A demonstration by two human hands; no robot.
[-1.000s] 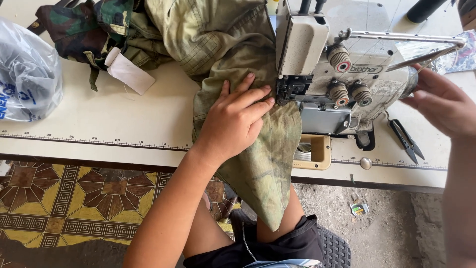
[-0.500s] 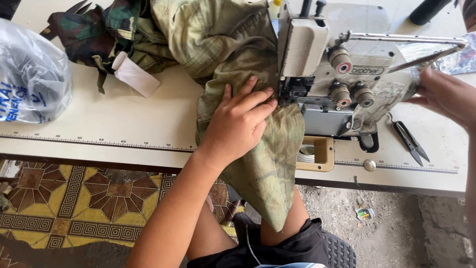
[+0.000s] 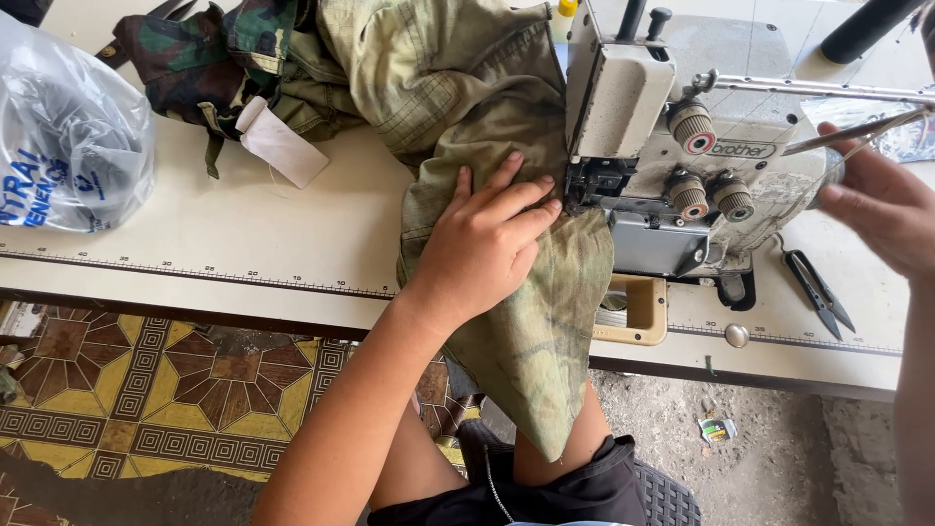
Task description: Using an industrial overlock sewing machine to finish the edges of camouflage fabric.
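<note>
My left hand [image 3: 482,244] lies flat, fingers spread, on a green camouflage cloth [image 3: 531,321], its fingertips just left of the presser foot of a grey-white sewing machine [image 3: 682,156]. The cloth bunches behind the machine and hangs over the table's front edge onto my lap. At the machine's right end is my right hand [image 3: 881,209], thumb and forefinger apart and pointing at the machine. A thin metal rod [image 3: 847,134] runs past its fingertips; whether the hand grips anything is unclear.
On the cream table [image 3: 243,244] a darker camouflage garment with a white tag [image 3: 282,146] lies at the back left. A clear plastic bag [image 3: 68,136] is at the far left. Small black thread snips [image 3: 818,290] lie right of the machine. Patterned floor tiles show below.
My left hand stays pressed on the cloth by the presser foot. My right hand has shifted slightly at the machine's right end.
</note>
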